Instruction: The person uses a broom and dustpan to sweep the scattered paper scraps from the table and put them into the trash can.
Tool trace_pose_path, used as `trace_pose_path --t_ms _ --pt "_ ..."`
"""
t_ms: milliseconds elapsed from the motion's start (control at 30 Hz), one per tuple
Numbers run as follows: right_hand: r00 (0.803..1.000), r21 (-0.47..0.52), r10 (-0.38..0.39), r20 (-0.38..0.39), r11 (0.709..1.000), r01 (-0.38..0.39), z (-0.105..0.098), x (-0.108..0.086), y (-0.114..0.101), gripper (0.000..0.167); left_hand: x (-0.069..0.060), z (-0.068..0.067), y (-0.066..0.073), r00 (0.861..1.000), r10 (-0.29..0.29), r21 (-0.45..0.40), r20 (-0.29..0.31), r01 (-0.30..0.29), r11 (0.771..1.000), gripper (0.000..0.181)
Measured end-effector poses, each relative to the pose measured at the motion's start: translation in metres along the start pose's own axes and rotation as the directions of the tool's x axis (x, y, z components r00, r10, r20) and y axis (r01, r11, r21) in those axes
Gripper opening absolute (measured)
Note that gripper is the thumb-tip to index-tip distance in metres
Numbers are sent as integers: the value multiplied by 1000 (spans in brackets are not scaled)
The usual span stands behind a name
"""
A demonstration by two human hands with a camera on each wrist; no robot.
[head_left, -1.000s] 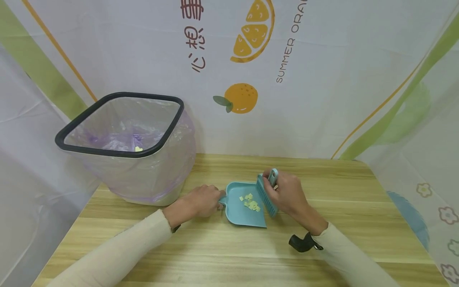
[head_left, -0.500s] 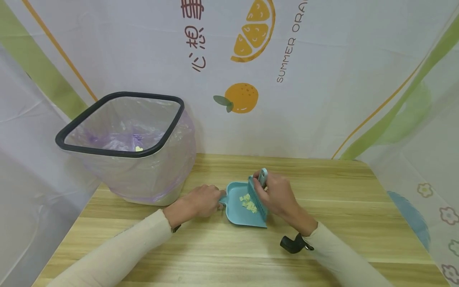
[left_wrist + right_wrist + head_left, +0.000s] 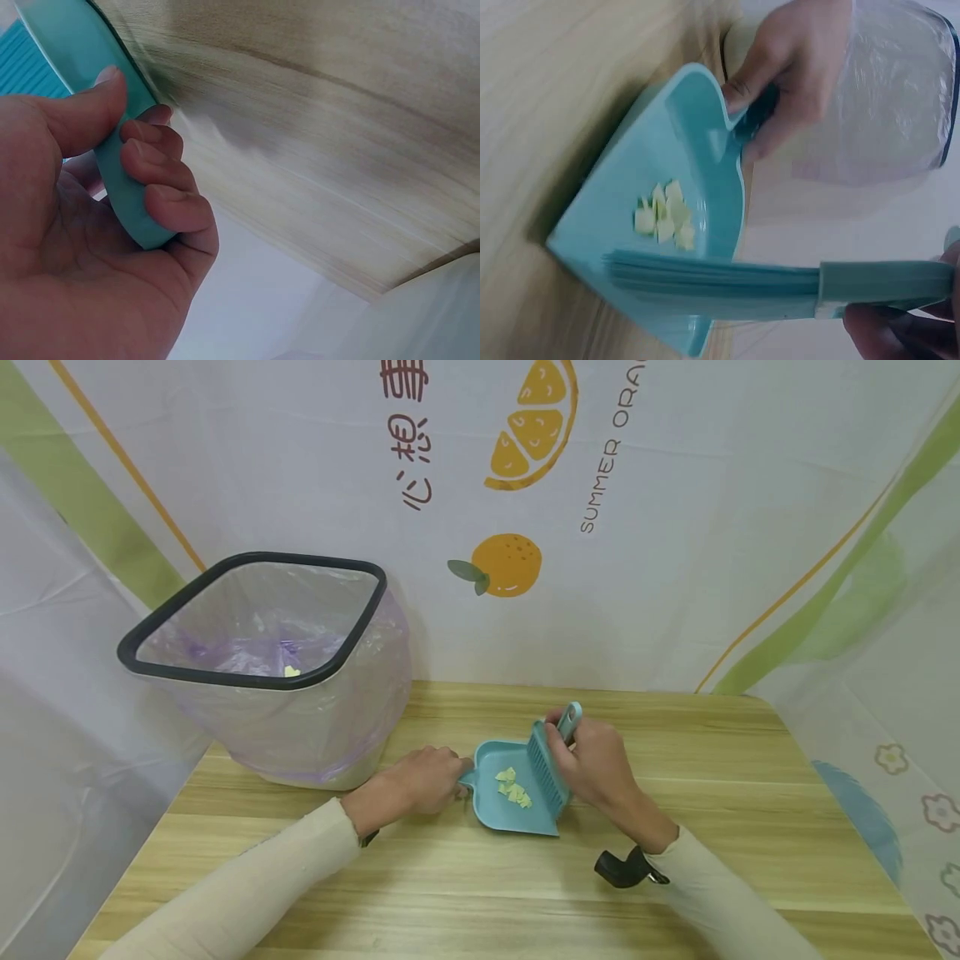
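Note:
A blue-green dustpan (image 3: 491,810) lies on the table, several pale yellow-green scraps (image 3: 513,789) gathered in its middle. My left hand (image 3: 420,781) grips its handle; in the left wrist view the fingers (image 3: 176,206) curl round that handle (image 3: 131,187). From the other side, my right hand (image 3: 596,760) holds a matching hand brush (image 3: 549,768) by the handle. Its bristles (image 3: 712,281) stand at the pan's open edge, a little apart from the scraps. In the right wrist view only part of the right hand (image 3: 907,330) shows.
To the left stands a large bin (image 3: 322,727) with a black rim, lined with a clear purple-tinted bag; a yellowish scrap (image 3: 292,671) lies inside. A printed curtain (image 3: 675,527) rises behind the wooden table (image 3: 480,893).
The brush moved left over the dustpan, then back right toward its open edge. The scraps shifted slightly left, toward the handle. My left hand and the dustpan stayed put.

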State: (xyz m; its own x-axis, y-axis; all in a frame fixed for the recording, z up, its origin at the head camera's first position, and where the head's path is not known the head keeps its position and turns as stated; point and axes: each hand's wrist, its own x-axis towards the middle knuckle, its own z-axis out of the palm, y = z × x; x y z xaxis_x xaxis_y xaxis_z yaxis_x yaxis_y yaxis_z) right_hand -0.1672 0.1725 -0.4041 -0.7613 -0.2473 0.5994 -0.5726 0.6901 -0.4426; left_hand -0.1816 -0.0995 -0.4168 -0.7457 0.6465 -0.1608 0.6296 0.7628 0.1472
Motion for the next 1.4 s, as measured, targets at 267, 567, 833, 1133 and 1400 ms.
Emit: trace_pose_path --t_ms 267,567,833,1133,1400 --pt "1000 -47 -4 -28 999 2 -13 -11 17 10 -3 -2 -1 1000 3 -12 9 -2 1000 28" --pt "1000 -81 -16 -22 997 15 -18 -21 29 6 -3 3 -8 1000 10 -83 19 -9 997 34" --pt "1000 -76 -7 4 997 7 -19 -23 33 7 -6 10 -11 1000 13 -122 17 -11 992 40" --pt "1000 -74 6 3 997 -6 -19 -25 33 7 -9 3 -10 1000 7 -134 10 -6 991 46" --pt "1000 -65 9 -7 998 -9 -18 -26 33 6 -15 -5 -8 1000 15 -136 -12 -17 991 42"
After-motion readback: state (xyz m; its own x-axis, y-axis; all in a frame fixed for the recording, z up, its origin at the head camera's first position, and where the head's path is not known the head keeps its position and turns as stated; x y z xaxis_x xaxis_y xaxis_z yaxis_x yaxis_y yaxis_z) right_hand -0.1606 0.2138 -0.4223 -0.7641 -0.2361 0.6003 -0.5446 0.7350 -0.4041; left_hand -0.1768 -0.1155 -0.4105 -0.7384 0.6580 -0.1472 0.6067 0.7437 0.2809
